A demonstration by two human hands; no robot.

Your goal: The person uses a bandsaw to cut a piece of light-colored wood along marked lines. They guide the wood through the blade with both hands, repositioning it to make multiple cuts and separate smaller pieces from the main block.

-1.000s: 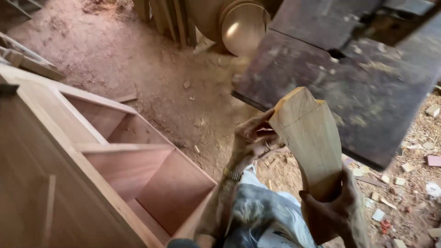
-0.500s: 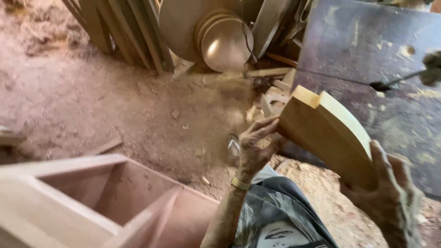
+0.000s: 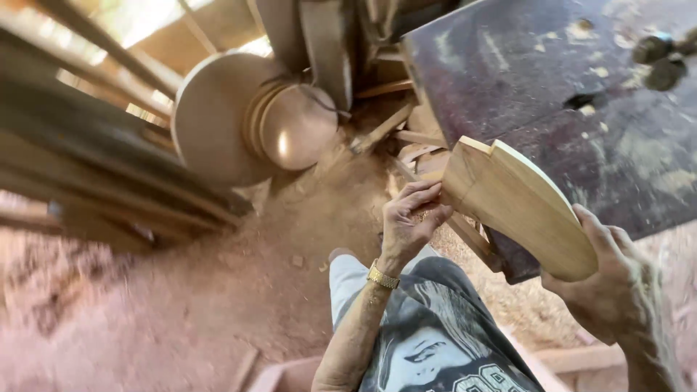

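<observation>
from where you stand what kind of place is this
Most likely a woodworking shop: sawdust covers the floor, a dark machine table stands ahead, and both hands hold a cut wooden piece.

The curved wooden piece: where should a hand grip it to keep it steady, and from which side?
Probably at its two ends, as now. The wooden piece is long, flat and curved, tilted with its notched end up. The left hand pinches that notched end from the left; the right hand cups the rounded lower end from below right. The broad face between offers no edge to pinch.
</observation>
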